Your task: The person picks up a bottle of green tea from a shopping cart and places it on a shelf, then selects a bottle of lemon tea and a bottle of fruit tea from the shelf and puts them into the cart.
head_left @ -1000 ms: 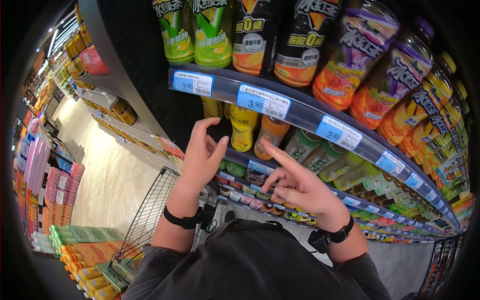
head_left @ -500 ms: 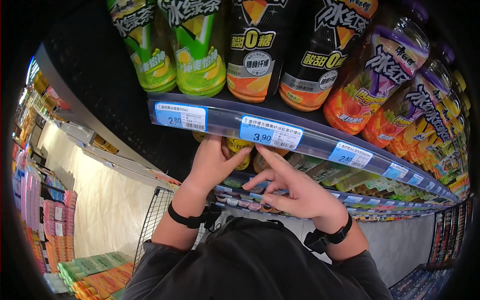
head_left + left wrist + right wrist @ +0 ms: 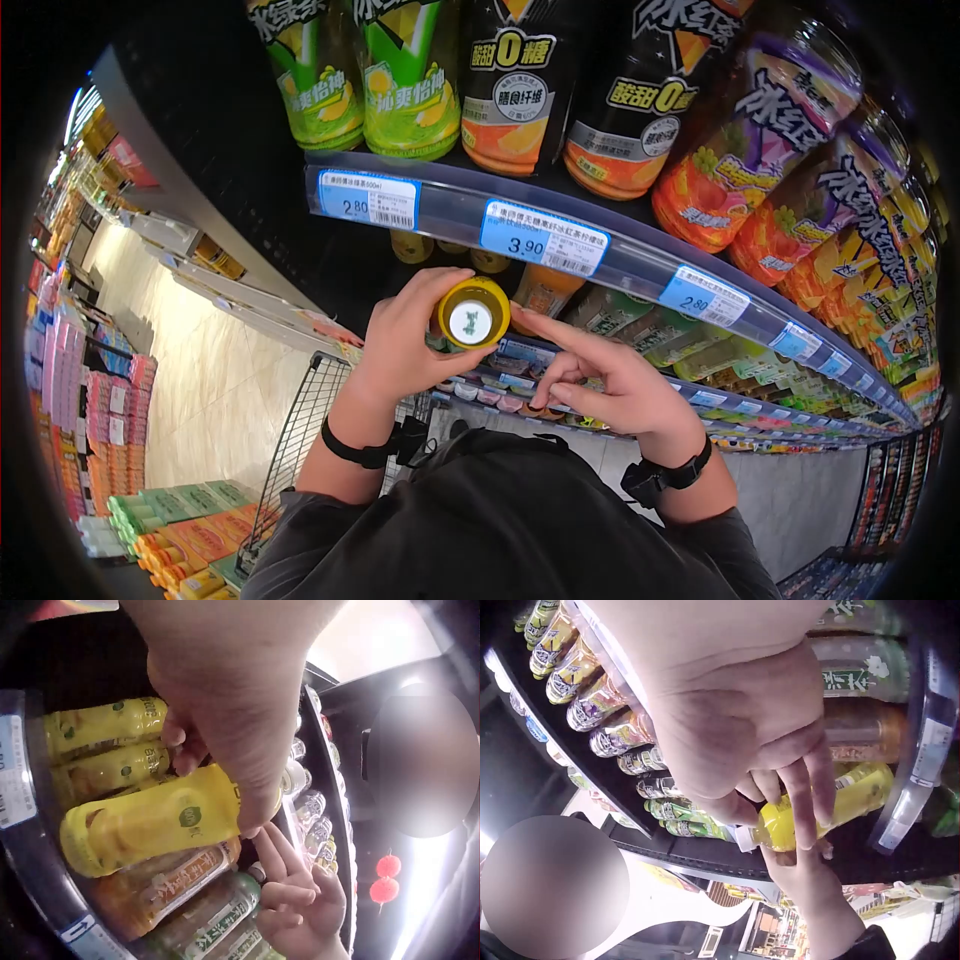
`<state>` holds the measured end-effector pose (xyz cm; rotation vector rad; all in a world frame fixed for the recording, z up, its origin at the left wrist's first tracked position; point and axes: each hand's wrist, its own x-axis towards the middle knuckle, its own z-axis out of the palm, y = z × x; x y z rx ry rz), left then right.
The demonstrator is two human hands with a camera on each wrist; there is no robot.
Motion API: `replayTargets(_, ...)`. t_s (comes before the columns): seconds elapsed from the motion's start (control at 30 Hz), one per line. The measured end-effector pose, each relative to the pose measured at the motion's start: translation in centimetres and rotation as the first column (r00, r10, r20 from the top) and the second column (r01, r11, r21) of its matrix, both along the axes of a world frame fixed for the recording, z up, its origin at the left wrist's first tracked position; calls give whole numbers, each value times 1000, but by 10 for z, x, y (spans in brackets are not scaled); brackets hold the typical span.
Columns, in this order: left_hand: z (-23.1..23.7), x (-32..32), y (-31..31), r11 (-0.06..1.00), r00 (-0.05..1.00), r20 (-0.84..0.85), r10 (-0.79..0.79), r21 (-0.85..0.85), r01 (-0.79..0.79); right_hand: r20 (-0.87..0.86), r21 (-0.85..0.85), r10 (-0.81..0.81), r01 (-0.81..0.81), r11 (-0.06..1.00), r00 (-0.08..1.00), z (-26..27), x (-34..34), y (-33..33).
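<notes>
My left hand grips a yellow drink bottle near its neck, thumb on one side and fingers on the other. In the head view the bottle's white cap points up toward me. The left wrist view shows the bottle's yellow label in front of the shelf. My right hand holds nothing; its index finger reaches out beside the bottle while the other fingers bend loosely. Across the bottle's shoulder lie right-hand fingers in the right wrist view, overlapping it there.
More yellow bottles and an orange-brown bottle stand on the same shelf. Above it runs a shelf edge with price tags, carrying large tea bottles. A wire cart is at lower left.
My left hand reached under the upper shelf edge to the yellow bottle and has drawn it out toward me, cap up. The right hand stays close beside it, index finger extended.
</notes>
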<state>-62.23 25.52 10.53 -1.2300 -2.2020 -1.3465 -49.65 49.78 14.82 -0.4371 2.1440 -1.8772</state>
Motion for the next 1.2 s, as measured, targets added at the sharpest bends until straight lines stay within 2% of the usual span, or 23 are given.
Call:
replayTargets(0.07,-1,12,-4,1000,998,-52,22,-17,-23,10,5,13,-13,1000,1000,-3,4,0)
replayTargets(0.13,0,27,-7,997,989,-143,40,-57,-49,-93,87,43,-35,996,995,-4,7,-2)
replayTargets(0.27,1,69,-5,992,965,-237,113,-26,-123,-176,133,127,-105,986,976,-7,20,-1)
replayTargets(0.33,0,92,-3,986,980,-112,162,-21,-166,-151,158,152,-128,979,977,-9,31,0)
replayTargets(0.37,1,106,-2,983,978,-111,178,-24,-182,-150,155,167,-144,977,974,-15,38,1)
replayTargets(0.43,5,136,1,969,971,71,230,-109,-221,-124,114,195,-182,977,973,-32,50,3)
replayTargets(0.47,1,147,3,974,977,2,214,-70,-213,-107,122,210,-197,973,972,-42,56,4)
replayTargets(0.5,-1,160,4,970,972,4,233,-75,-232,-105,118,228,-216,969,968,-46,64,6)
replayTargets(0.57,-6,188,5,958,959,96,267,-134,-254,146,183,268,-293,938,952,-54,79,10)
replayTargets(0.6,-7,201,6,954,952,113,284,-128,-270,69,76,311,-316,946,948,-82,83,11)
replayTargets(0.63,-9,212,6,947,945,115,306,-138,-290,71,65,332,-337,939,940,-90,88,11)
replayTargets(0.7,-13,235,3,947,941,136,311,-132,-294,20,258,460,-449,855,888,-103,100,8)
replayTargets(0.77,-17,256,-2,939,925,189,329,-167,-300,71,233,495,-497,836,866,-119,112,-1)
replayTargets(0.83,-23,274,-3,953,882,391,264,37,-301,157,305,547,-567,765,822,-133,125,-8)
replayTargets(0.9,-20,287,-10,949,842,463,277,4,-315,153,315,545,-563,764,825,-149,137,-16)
replayTargets(0.97,-20,294,-15,931,810,516,279,63,-360,59,114,559,-561,820,827,-154,147,-25)
replayTargets(1.0,-24,297,-24,925,795,507,333,-12,-380,62,113,568,-572,813,820,-158,150,-28)
replayTargets(1.07,-27,307,-36,915,771,546,328,19,-403,145,94,598,-613,785,788,-163,150,-31)
replayTargets(1.2,-25,330,-66,898,735,596,323,52,-437,189,46,656,-674,738,731,-145,160,-48)
